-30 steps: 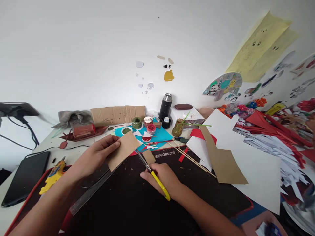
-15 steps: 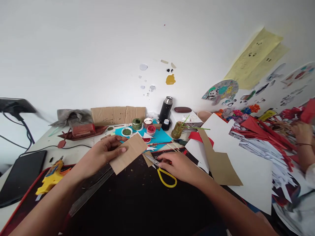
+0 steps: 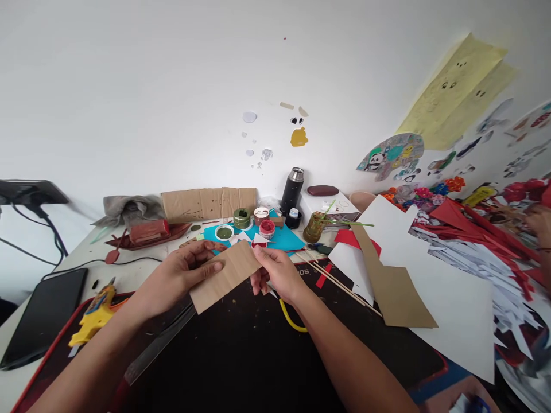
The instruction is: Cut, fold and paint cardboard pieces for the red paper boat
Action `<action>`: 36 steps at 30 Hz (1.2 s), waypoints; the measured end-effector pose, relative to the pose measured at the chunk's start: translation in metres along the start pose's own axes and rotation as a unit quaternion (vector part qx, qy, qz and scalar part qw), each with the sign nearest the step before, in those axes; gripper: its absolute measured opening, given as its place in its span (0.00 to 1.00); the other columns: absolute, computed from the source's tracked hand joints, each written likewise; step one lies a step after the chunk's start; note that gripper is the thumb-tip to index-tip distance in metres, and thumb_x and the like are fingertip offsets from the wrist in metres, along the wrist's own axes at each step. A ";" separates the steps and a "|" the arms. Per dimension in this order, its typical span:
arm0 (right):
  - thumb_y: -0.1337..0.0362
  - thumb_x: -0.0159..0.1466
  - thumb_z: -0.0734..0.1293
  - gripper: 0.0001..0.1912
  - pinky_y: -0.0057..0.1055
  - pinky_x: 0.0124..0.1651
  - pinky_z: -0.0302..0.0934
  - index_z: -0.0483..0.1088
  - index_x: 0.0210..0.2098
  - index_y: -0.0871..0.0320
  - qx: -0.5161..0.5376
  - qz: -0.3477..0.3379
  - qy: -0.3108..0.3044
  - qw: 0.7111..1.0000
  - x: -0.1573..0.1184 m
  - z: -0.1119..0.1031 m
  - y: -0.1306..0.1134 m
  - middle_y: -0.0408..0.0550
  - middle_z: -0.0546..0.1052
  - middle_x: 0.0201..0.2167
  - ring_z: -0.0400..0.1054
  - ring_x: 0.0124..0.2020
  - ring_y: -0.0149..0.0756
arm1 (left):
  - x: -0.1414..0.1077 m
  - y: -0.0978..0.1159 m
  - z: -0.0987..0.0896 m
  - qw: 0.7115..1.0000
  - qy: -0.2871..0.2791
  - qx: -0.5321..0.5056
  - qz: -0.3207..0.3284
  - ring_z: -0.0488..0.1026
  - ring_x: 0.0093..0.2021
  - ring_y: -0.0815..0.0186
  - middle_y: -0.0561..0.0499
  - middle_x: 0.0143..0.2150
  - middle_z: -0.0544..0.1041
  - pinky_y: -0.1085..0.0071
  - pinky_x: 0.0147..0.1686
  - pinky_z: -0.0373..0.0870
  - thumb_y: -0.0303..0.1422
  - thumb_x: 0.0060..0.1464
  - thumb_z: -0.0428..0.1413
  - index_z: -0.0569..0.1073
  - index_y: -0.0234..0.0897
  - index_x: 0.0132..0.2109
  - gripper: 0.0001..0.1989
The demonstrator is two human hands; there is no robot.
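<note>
A rectangle of brown cardboard (image 3: 228,278) is held tilted above the black mat (image 3: 232,361). My left hand (image 3: 178,275) pinches its left part, thumb on top and fingers behind. At the opposite end, my right hand (image 3: 279,272) has its thumb on the cardboard's upper right corner, its other fingers curled below. Scissors lie on the mat under my right wrist; only part of the yellow handle (image 3: 289,321) shows, the blades being hidden. Thin wooden sticks (image 3: 344,288) and a small red strip (image 3: 323,276) lie right of that wrist.
Paint jars (image 3: 241,218) stand on blue paper (image 3: 210,231) behind my hands, near a black thermos (image 3: 293,192). A yellow glue gun (image 3: 95,321) and a red model boat (image 3: 150,232) are at left. Cut cardboard (image 3: 402,298) and white paper (image 3: 460,321) lie right; another person's hand (image 3: 540,221) is beyond.
My right hand has let go of the scissors, now lying on the mat, and has moved left and up onto the cardboard's right end. The left hand keeps its hold.
</note>
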State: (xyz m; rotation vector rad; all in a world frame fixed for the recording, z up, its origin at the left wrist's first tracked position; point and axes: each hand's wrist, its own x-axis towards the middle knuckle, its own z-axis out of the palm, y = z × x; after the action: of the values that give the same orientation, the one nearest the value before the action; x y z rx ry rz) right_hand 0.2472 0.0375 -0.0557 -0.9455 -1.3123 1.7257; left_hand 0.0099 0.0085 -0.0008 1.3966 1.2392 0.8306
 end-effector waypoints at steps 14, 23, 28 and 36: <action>0.34 0.57 0.79 0.32 0.27 0.17 0.38 0.65 0.28 0.53 0.156 -0.002 0.098 0.983 0.014 -0.001 0.029 0.27 0.54 0.12 0.46 0.12 0.23 | 0.016 -0.019 0.021 0.970 0.081 -0.217 -0.073 0.79 0.35 0.59 0.46 0.39 0.85 0.68 0.32 0.77 0.56 0.36 0.80 0.84 0.41 0.43 0.32; 0.35 0.55 0.81 0.33 0.24 0.18 0.40 0.66 0.30 0.54 0.187 0.014 0.122 0.975 0.008 -0.014 0.024 0.32 0.63 0.13 0.55 0.13 0.25 | 0.020 -0.029 0.027 0.961 0.097 -0.243 -0.089 0.66 0.23 0.72 0.52 0.27 0.76 0.79 0.17 0.63 0.48 0.35 0.83 0.85 0.36 0.32 0.25; 0.33 0.54 0.81 0.34 0.25 0.18 0.40 0.68 0.31 0.53 0.184 0.016 0.095 0.978 0.008 -0.016 0.026 0.33 0.64 0.14 0.57 0.14 0.26 | 0.019 -0.029 0.027 0.952 0.114 -0.265 -0.104 0.68 0.23 0.72 0.52 0.27 0.79 0.81 0.17 0.64 0.43 0.31 0.85 0.87 0.36 0.34 0.25; 0.36 0.61 0.79 0.30 0.27 0.19 0.37 0.68 0.32 0.54 0.232 0.000 0.028 0.972 0.004 0.000 0.027 0.26 0.52 0.14 0.42 0.14 0.22 | 0.008 -0.022 0.041 0.929 0.132 -0.341 -0.053 0.82 0.30 0.63 0.47 0.36 0.88 0.72 0.33 0.84 0.43 0.36 0.83 0.88 0.38 0.43 0.27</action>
State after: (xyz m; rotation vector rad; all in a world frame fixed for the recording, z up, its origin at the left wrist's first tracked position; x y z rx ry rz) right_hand 0.2425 0.0358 -0.0825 -0.7128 -0.8142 1.8779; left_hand 0.0445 0.0040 -0.0322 0.6649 1.0570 1.2531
